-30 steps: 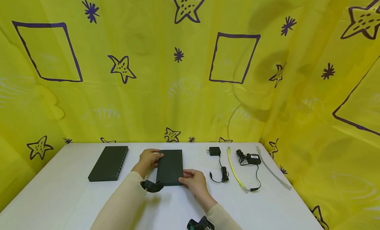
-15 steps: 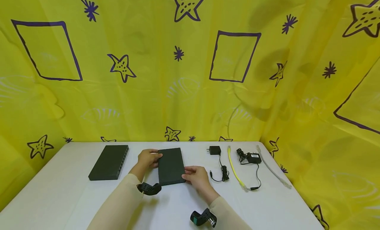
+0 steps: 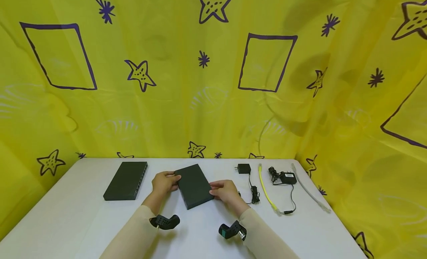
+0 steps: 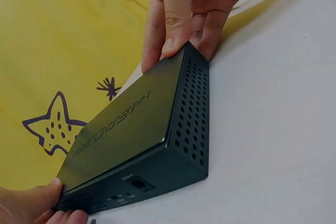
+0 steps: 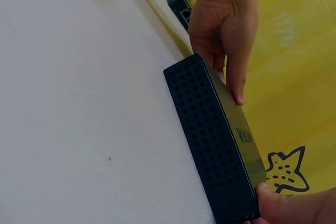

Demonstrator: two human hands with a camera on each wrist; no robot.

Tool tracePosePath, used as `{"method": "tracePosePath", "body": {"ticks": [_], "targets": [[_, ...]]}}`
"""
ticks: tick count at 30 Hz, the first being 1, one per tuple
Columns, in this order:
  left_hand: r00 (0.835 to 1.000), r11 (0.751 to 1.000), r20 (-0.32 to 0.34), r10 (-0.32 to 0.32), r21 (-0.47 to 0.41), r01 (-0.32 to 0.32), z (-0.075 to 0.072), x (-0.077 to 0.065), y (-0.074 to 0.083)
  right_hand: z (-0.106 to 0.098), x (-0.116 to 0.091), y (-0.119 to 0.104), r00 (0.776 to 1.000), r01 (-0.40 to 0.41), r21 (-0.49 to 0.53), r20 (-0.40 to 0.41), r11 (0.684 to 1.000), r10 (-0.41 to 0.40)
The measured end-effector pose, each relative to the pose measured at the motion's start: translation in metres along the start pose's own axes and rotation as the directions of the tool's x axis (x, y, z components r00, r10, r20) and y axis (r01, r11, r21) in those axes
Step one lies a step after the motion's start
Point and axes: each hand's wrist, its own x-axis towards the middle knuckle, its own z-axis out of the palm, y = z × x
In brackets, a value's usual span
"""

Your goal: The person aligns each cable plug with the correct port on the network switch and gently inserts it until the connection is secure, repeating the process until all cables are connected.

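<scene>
A small black network switch [image 3: 195,186] with raised lettering on its top is held between both hands, turned at an angle over the white table. My left hand [image 3: 164,184] grips its left edge near the far corner, thumb on top. On the opposite side my right hand [image 3: 227,194] pinches the right edge by the near corner. Rows of round vent holes [image 4: 190,114] cover one side, and a power jack [image 4: 138,183] shows on the adjoining side in the left wrist view. Whether its underside touches the table cannot be told.
A larger black switch [image 3: 126,181] with ports along its right side lies at the left. Toward the right lie a black plug adapter [image 3: 244,169], a yellow network cable [image 3: 265,190], a second power adapter [image 3: 287,177] and a grey cable [image 3: 310,190]. A yellow curtain [image 3: 173,114] hangs behind the table.
The held switch has turned counterclockwise as seen from above, its near right corner swinging right and away. My right hand has moved right and slightly farther; my left has shifted slightly left.
</scene>
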Motion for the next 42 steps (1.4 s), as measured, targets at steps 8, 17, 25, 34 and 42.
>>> {"method": "tracePosePath", "body": {"ticks": [8, 17, 25, 34, 42], "targets": [[1.000, 1.000, 0.012, -0.013, 0.026, 0.012, -0.003, 0.002, -0.002, -0.004, 0.005, -0.001, 1.000, -0.007, -0.004, -0.018, 1.000, 0.006], [0.994, 0.945, 0.105, 0.044, 0.319, -0.076, -0.013, 0.016, 0.013, -0.004, -0.007, 0.014, 0.996, 0.069, -0.007, -0.052, 0.998, -0.069], [0.978, 0.865, 0.183, 0.100, 0.470, -0.176, -0.002, 0.031, 0.025, 0.005, -0.015, 0.023, 0.972, 0.186, 0.029, -0.153, 0.982, -0.180], [0.972, 0.826, 0.223, 0.078, 0.532, -0.188, 0.004, 0.037, 0.029, 0.011, -0.015, 0.020, 0.969, 0.169, 0.059, -0.195, 0.984, -0.155], [0.972, 0.834, 0.221, 0.076, 0.521, -0.183, 0.006, 0.034, 0.028, 0.008, -0.022, 0.021, 0.973, 0.128, 0.100, -0.206, 0.987, -0.105]]}}
